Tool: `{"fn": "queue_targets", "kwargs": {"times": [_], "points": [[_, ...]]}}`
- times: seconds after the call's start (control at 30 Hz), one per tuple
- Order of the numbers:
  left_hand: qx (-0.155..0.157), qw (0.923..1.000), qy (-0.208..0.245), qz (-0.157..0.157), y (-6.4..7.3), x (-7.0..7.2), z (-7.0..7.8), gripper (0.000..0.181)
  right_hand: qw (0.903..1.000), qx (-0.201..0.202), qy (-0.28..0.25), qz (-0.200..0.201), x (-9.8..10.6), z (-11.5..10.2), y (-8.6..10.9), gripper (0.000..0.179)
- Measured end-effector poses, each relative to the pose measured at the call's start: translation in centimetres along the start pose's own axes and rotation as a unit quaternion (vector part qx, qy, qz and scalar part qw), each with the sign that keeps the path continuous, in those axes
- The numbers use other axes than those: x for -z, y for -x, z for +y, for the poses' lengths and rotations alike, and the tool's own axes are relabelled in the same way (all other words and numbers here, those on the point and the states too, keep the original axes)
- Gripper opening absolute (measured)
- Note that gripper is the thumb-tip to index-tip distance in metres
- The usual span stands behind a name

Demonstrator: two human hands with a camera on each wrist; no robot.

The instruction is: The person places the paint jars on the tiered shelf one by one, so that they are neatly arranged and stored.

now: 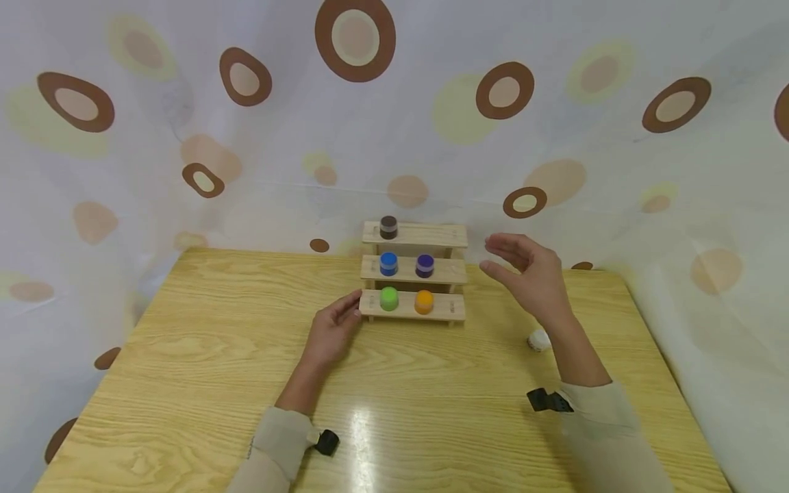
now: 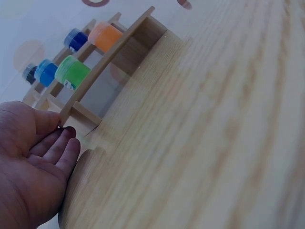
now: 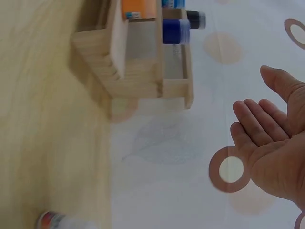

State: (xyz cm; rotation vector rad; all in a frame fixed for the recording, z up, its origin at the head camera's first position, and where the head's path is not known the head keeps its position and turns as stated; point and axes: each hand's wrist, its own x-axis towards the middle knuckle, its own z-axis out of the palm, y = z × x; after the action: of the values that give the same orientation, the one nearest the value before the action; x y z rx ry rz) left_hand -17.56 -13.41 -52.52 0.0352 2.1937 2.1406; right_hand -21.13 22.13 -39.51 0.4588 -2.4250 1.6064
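A three-step wooden rack [image 1: 456, 236] stands at the back of the table with small paint jars on it. The black jar [image 1: 388, 227] is on the top step. On the middle step are a blue jar [image 1: 388, 264] and a purple jar [image 1: 424, 266]; the lowest bears a green jar [image 1: 389, 298] and an orange jar [image 1: 424, 302]. My left hand [image 1: 331, 331] pinches the left end of the lowest step between thumb and fingers. To the rack's right, my right hand [image 1: 531, 275] hangs in the air, thumb apart from the fingers, palm bare in the right wrist view.
A small white-topped jar [image 1: 539, 340] sits on the wooden table [image 1: 203, 370], beside the right forearm. Behind the table hangs a pale sheet [image 1: 277, 150] with brown and yellow rounds, close to the back of the rack. Both wrists wear dark camera mounts.
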Motion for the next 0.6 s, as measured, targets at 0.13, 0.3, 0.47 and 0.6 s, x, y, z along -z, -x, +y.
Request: {"fn": "queue_targets", "kwargs": {"times": [0.13,0.3,0.47,0.6], "points": [[-0.002,1.0,-0.001,-0.002,0.0,0.1,0.1,0.045,0.9998,-0.016,-0.004,-0.015,0.8,1.3,1.4,0.044],[0.0,1.0,-0.006,-0.002,0.0,0.0,0.1,0.045,0.9971,-0.066,-0.021,-0.031,2.2,2.9,3.4,0.048],[0.001,1.0,-0.007,0.003,0.0,0.0,0.0,0.044,0.992,-0.1,-0.05,-0.058,3.9,5.3,5.3,0.049],[0.001,1.0,-0.006,0.001,0.0,0.0,0.0,0.045,0.9869,-0.122,-0.057,-0.089,5.3,7.4,6.7,0.048]]}}
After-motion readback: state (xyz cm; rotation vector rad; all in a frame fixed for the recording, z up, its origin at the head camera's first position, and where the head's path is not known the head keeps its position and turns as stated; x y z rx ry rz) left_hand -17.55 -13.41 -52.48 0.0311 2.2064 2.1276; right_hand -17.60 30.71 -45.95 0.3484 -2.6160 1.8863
